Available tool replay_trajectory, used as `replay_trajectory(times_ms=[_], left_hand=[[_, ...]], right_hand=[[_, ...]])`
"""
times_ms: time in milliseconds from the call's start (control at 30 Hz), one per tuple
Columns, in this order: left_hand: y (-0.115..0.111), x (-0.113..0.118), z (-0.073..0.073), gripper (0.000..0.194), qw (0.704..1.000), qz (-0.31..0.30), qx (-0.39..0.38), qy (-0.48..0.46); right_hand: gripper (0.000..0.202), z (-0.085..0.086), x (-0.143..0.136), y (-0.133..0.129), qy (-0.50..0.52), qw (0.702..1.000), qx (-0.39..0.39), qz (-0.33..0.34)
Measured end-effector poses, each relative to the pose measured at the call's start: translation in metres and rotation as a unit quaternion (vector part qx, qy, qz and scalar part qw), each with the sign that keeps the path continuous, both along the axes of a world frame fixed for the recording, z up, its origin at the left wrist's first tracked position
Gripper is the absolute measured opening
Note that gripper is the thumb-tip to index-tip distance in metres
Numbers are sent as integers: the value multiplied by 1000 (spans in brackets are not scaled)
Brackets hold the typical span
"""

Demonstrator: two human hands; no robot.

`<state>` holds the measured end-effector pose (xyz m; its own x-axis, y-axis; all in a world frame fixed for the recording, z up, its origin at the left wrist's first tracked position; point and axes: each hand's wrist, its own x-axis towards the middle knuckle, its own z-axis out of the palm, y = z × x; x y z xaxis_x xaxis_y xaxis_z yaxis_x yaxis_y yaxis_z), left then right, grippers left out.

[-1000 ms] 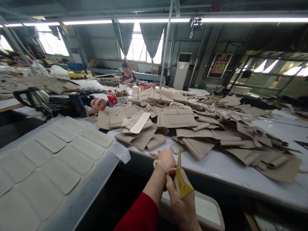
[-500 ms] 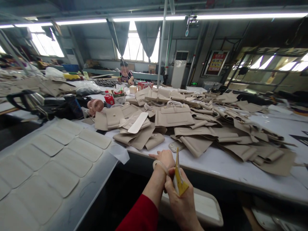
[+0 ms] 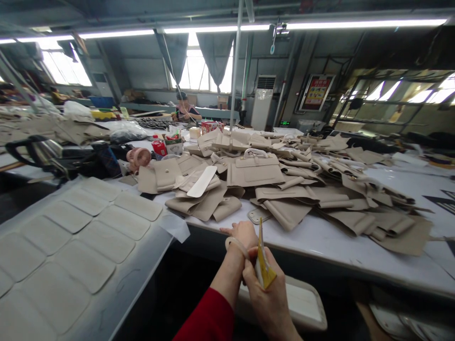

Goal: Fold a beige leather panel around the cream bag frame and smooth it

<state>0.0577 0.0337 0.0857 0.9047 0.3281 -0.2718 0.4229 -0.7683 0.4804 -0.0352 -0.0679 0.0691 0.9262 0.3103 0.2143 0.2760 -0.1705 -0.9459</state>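
Pinching an upright yellow tag (image 3: 263,265), the right hand (image 3: 268,298) sits just behind the loosely curled, empty left hand (image 3: 244,233), near the white table (image 3: 330,241) edge.

Red sleeve (image 3: 208,317) on the left arm, pale band (image 3: 237,245) around its wrist.

White worktable (image 3: 330,239) strewn with beige bag pieces (image 3: 287,213), rounded panels (image 3: 88,237) on adjoining table (image 3: 142,272).

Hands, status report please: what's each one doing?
Right hand grips yellow card. Left hand empty, band on wrist. Beige pieces piled ahead.
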Motion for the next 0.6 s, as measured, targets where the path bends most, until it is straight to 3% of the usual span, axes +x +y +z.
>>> replay_trajectory(times_ms=[167,267,367,433,533,600], left_hand=[[21,-10,-14,35,991,26,-100,-84],[52,-28,-37,39,961,28,-239,-135],[76,-60,-70,39,915,70,-369,-145],[77,-87,-98,44,881,145,-433,-120],[58,-121,-144,52,810,275,-516,-44],[39,-133,-171,60,754,327,-569,3]], right_hand=[[23,13,5,-12,42,996,-47,60],[55,25,15,-38,80,987,-113,79],[85,21,25,-75,143,975,-147,87],[82,8,26,-96,186,970,-134,78],[68,-17,13,-109,247,964,-62,70],[62,-31,-3,-105,302,952,-14,51]])
